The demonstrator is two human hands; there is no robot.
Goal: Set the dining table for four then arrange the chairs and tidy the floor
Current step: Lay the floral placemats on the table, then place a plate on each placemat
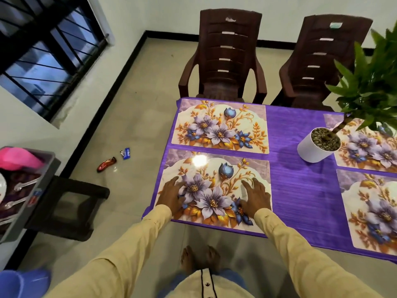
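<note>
Near placemat (234,168) lies at the tabletop's (296,211) front corner, under both palms. Left grip (171,196) and right grip (256,195) are spread flat, fingers straight, clutching nothing, just pressing. I reckon the trouble here is slide: a glossy, stiff floral rectangle on ribbed purple cloth (285,130). An uneven push could skew it against the far placemat (221,123) or ruck the cloth. Crinkly wrappers, red (106,164) and blue (126,153), lie on the smooth floor (139,104), a slip risk.
</note>
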